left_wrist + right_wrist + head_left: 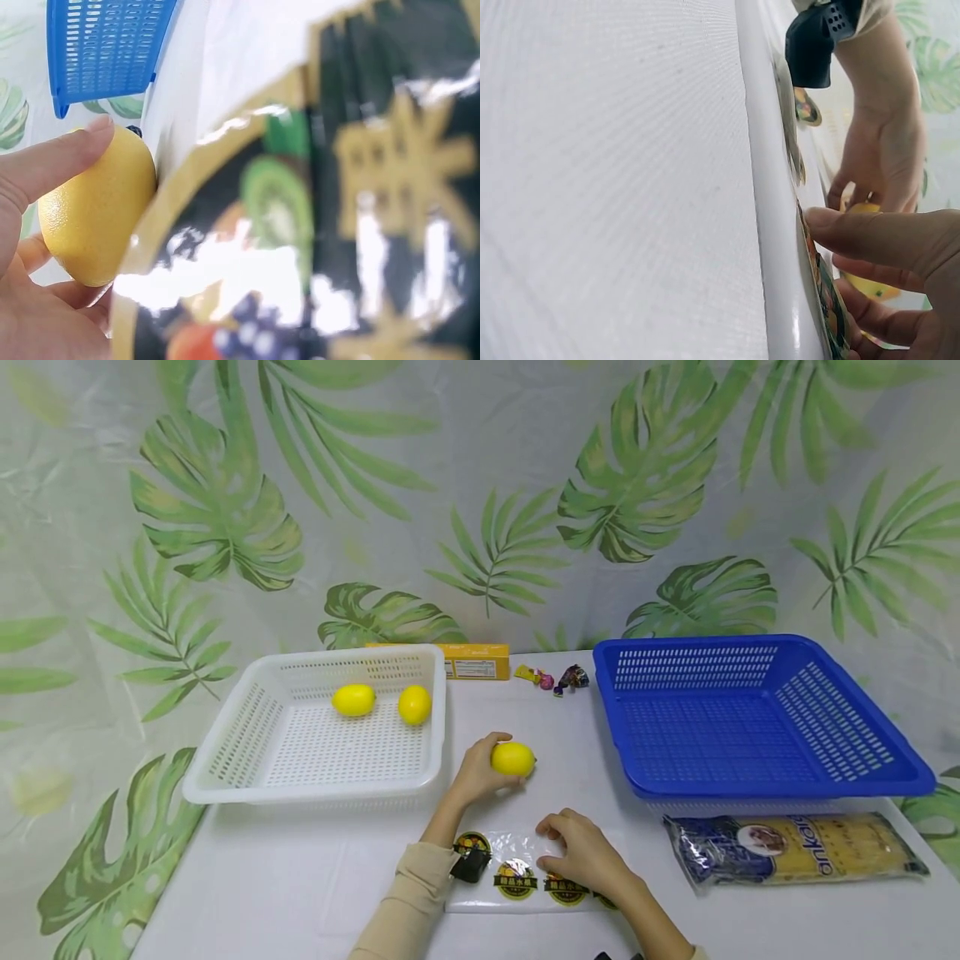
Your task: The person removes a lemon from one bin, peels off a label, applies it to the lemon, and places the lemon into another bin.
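A yellow lemon is gripped by my left hand, its thumb and fingers curved round the fruit. In the left wrist view the thumb lies across the top of the lemon. My right hand is over a clear plastic bag with round fruit labels, its fingers loosely bent and a gap between thumb and index finger. Whether its fingertips touch the bag I cannot tell. To the left, two more lemons lie inside a white basket.
A blue basket stands at the right, with a pack of pasta in front of it. Behind are a yellow box and several wrapped candies. A leaf-patterned sheet hangs along the back.
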Tool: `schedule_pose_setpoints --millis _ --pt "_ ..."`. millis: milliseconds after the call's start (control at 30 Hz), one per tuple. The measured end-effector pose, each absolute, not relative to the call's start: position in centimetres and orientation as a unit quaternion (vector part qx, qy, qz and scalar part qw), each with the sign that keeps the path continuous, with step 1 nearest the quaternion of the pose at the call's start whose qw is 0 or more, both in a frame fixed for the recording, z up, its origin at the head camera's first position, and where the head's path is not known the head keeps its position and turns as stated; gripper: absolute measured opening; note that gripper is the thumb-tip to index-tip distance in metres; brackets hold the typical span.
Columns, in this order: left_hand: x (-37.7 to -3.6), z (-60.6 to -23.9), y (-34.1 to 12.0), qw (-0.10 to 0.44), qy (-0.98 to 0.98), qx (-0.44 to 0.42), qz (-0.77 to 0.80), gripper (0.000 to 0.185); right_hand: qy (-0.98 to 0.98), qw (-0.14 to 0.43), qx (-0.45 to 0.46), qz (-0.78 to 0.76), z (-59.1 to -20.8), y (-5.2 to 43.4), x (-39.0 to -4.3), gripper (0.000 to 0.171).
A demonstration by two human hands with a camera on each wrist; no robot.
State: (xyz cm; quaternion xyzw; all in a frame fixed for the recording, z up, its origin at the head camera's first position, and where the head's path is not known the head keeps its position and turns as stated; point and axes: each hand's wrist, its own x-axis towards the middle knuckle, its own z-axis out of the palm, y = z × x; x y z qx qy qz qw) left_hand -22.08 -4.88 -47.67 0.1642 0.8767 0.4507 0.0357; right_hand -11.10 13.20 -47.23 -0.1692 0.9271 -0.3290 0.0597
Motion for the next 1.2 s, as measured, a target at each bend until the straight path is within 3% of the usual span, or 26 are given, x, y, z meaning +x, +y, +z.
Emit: schedule_pose_setpoints --millis 567,1000,1200 --pt "-22.0 -47.3 -5.6 0.085 0.869 0.169 0.457 0.073 0.926 0.056 -0.167 -0.333 -47.3 13.2 -11.0 0.031" --pt "-19.2 -46.5 -6.6 0.045 0.891 0.176 0.415 0.082 0.929 0.064 -0.155 -0.331 -47.4 13.2 -10.7 0.034" --pt "-19.2 -46.4 -6.1 0.034 0.899 0.203 0.388 0.074 0.929 0.055 -0.161 -0.329 -47.5 13.2 -10.8 0.032"
